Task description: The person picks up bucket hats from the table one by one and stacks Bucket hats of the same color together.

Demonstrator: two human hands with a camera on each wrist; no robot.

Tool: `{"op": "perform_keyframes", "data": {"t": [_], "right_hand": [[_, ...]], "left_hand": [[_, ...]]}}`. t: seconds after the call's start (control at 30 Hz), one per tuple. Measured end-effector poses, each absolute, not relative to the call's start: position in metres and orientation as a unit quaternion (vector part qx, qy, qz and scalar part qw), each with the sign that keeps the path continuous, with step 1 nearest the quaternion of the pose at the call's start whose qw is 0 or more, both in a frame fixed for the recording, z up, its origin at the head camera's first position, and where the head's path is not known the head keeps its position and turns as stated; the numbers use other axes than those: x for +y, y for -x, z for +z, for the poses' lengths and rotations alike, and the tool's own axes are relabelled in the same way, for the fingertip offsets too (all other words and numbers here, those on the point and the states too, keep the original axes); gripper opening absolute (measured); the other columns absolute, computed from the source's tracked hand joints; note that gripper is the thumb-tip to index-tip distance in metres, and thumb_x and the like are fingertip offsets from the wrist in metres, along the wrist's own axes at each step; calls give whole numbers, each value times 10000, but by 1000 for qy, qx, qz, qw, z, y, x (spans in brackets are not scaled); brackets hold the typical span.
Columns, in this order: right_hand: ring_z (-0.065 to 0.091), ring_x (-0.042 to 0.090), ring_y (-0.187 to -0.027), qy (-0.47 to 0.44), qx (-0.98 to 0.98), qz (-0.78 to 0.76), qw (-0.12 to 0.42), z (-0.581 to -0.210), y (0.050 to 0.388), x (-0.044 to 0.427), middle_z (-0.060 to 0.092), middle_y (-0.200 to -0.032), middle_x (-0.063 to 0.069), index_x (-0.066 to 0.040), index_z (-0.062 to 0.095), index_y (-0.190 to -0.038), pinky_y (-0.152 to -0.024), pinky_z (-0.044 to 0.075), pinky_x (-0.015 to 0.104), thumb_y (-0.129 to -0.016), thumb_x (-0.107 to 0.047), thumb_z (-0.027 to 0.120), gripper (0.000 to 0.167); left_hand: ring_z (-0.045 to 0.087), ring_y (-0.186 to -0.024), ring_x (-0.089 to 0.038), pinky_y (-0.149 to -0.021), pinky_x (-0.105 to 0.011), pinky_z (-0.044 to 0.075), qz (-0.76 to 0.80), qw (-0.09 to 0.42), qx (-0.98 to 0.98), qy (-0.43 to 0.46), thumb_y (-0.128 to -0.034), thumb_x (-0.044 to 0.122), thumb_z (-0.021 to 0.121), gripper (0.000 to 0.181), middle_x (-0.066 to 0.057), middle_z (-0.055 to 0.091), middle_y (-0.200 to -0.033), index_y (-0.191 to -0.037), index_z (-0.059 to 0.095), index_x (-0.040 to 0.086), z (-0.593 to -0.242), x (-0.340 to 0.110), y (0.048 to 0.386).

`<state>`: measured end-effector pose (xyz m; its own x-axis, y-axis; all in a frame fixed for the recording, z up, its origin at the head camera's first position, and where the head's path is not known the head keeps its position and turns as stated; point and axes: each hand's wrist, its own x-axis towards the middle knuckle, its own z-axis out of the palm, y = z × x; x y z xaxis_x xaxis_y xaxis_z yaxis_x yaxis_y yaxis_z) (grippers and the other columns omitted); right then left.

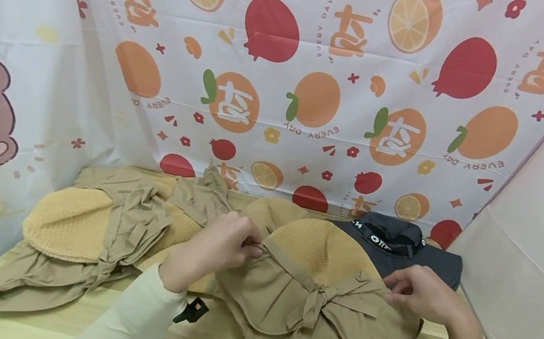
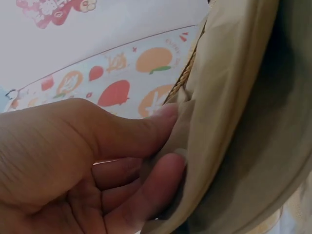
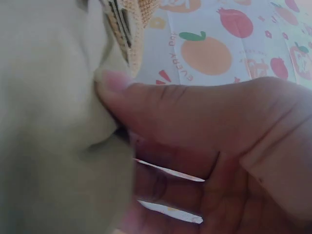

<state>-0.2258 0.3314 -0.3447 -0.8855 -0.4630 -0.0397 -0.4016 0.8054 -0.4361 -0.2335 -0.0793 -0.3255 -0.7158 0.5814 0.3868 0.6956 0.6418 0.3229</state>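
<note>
A sun hat (image 1: 322,256) with a woven straw crown, a khaki cloth brim and a bow at its front is held up between my two hands. My left hand (image 1: 218,247) pinches the cloth at the left side of the hat, where crown and brim meet. In the left wrist view, thumb and forefinger grip the khaki brim (image 2: 219,107). On the opposite side, my right hand (image 1: 423,297) pinches the brim's edge near the crown. The right wrist view shows the thumb pressed on the blurred khaki cloth (image 3: 58,112), with the other fingers behind it.
To the left lies another straw-and-khaki hat (image 1: 69,219) with its brim folded. More khaki hats (image 1: 197,199) lie along the back. A dark bucket-style hat (image 1: 389,243) with white lettering sits behind my right hand. Fruit-printed cloth (image 1: 311,98) hangs behind the yellowish table (image 1: 115,329).
</note>
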Motion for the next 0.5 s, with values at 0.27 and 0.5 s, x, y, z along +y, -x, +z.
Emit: {"op": "perform_keyframes", "data": {"t": [0.27, 0.5], "right_hand": [[663, -8, -748, 236, 940, -206, 132, -359, 226, 341, 767, -810, -42, -24, 762, -995, -664, 537, 231, -850, -98, 823, 174], [606, -27, -683, 245, 941, -196, 129, -364, 227, 343, 738, -758, -56, -79, 746, -889, -629, 502, 224, -821, -66, 839, 116]], "left_hand": [[349, -528, 5, -524, -173, 341, -204, 56, -904, 372, -835, 21, 809, 306, 128, 465, -545, -588, 665, 131, -336, -69, 227], [365, -529, -17, -502, -176, 323, -186, -1, -909, 372, -838, 18, 813, 352, 123, 433, -562, -560, 622, 118, -341, -63, 223]]}}
